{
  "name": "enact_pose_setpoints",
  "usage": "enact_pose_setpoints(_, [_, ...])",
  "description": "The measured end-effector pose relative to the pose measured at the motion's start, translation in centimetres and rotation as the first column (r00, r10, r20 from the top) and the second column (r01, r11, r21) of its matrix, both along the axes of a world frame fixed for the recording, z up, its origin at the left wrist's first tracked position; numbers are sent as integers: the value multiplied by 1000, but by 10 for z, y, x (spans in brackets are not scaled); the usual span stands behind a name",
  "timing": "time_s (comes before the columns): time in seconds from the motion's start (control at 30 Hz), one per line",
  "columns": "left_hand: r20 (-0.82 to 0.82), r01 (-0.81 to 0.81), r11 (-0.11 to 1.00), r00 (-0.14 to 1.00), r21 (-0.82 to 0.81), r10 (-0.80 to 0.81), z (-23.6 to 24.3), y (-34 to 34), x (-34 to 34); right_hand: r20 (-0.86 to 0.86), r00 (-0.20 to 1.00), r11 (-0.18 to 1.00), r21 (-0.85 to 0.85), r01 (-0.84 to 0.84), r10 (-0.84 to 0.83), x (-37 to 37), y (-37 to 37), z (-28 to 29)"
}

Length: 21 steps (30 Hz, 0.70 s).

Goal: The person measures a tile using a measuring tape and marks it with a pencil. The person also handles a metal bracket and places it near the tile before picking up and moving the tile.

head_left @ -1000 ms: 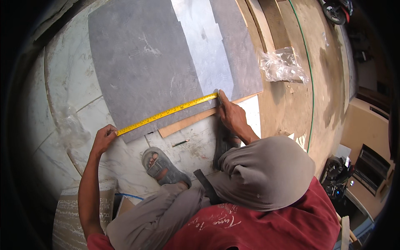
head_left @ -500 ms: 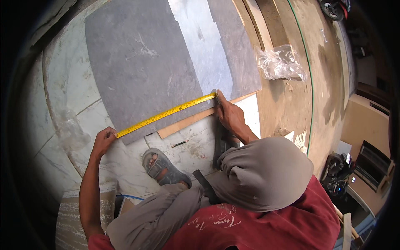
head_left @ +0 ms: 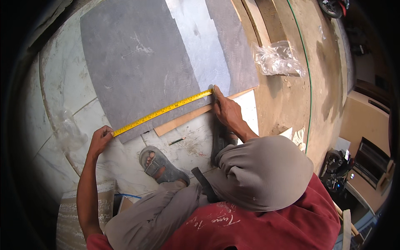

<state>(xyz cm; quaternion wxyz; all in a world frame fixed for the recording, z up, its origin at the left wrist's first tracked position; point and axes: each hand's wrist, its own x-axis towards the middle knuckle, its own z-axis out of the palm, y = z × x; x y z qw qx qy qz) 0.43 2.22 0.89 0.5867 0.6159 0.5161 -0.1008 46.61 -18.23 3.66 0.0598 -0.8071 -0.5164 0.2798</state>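
Observation:
A yellow measuring tape [head_left: 164, 110] is stretched across the near part of a dark grey sheet [head_left: 133, 71]. My left hand [head_left: 100, 141] pinches the tape's left end at the sheet's left edge. At the other end, my right hand [head_left: 229, 112] has its fingers closed on the tape, beside a pale bluish band [head_left: 208, 58] across the sheet. A small metal end piece shows by the right fingertips. No tape case is visible. Beneath the sheet's near edge, a light brown board [head_left: 183, 121] sticks out. A dark pencil-like stick [head_left: 177, 141] lies on the tiles nearby.
My sandalled foot [head_left: 160, 164] stands on white marbled tiles [head_left: 187, 152]. Crumpled clear plastic [head_left: 279, 60] lies right of the sheet, near wooden planks [head_left: 256, 21]. A green hose [head_left: 307, 62] runs along the brown ground. A motorcycle [head_left: 335, 166] is at the right.
The whole view has shifted slightly, so the sheet and tape appear a little further left and up. Both hands keep their hold on the stretched tape.

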Motion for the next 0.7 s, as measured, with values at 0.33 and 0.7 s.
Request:
enact_pose_setpoints(0.33, [-28, 6, 1000, 1000, 2, -6, -1, 2, -2, -4, 1000, 1000, -5, -19, 19, 0, -1, 0])
enact_pose_setpoints(0.7, [-29, 13, 1000, 999, 16, -13, -1, 2, 1, -37, 998, 999, 3, 51, -51, -1, -9, 0])
